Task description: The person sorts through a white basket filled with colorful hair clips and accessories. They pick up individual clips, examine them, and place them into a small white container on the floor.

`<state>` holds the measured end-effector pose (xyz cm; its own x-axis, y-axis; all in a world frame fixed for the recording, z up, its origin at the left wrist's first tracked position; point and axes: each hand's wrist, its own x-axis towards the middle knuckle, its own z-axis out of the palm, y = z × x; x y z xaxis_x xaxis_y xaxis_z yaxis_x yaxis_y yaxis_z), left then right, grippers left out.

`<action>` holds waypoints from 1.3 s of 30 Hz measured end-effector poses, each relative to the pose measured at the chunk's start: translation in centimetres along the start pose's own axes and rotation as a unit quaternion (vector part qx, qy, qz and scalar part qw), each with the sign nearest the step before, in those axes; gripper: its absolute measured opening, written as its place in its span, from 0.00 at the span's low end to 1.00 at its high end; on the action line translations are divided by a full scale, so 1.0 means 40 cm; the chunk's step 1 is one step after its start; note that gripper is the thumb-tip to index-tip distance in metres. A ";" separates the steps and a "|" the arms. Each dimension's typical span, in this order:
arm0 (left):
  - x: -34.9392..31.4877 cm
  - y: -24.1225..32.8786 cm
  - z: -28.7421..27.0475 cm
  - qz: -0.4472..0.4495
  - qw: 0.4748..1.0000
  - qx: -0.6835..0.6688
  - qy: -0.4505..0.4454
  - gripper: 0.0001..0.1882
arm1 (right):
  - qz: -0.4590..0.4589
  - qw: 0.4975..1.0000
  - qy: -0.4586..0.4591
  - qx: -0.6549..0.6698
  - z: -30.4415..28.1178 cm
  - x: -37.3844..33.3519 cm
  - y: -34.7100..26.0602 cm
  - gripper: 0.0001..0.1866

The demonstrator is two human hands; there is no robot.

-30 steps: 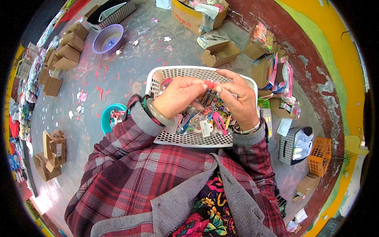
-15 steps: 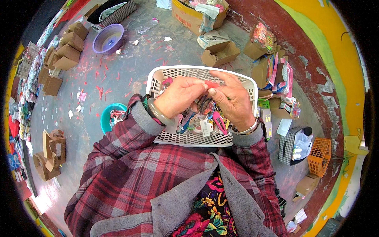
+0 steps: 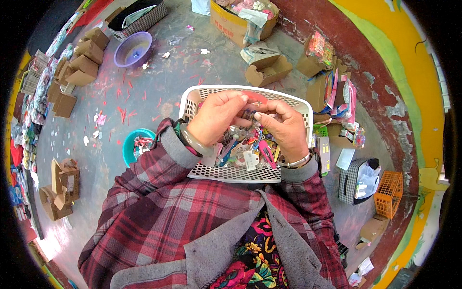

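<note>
Pinching a red strip [image 3: 253,97] in the left hand [image 3: 215,118], over the white basket [image 3: 236,174] near its far edge. Just curled the right hand [image 3: 288,129] inward from straighter fingers, suggesting closer two-handed work; impossible to tell whether gripping too.

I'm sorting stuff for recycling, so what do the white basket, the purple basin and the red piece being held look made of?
White basket: likely smooth moulded plastic, from the regular holes and rounded rim.
Purple basin: probably plastic too, from its even purple colour and thin rim.
Red piece: matte-looking, perhaps plastic or fabric; partly hidden, so I can't tell.
</note>
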<state>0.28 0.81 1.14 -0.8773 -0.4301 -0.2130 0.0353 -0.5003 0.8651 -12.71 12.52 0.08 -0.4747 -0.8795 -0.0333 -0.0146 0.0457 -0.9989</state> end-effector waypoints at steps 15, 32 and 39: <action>0.005 -0.006 -0.013 -0.039 0.997 -0.070 -0.017 0.11 | -0.094 0.993 0.029 -0.070 -0.016 -0.002 0.005 0.03; 0.008 -0.014 -0.010 -0.033 0.991 -0.112 -0.060 0.13 | -0.080 0.996 0.019 0.045 -0.017 -0.003 0.015 0.06; 0.010 -0.013 -0.016 -0.051 0.990 -0.118 -0.054 0.12 | 0.019 0.987 0.000 0.158 -0.020 -0.010 0.010 0.08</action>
<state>0.21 0.42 0.31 -0.9278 -0.2920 -0.2322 0.0438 -0.7034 0.7094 -13.23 13.25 -0.26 -0.4691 -0.8803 -0.0709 0.2780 -0.0710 -0.9580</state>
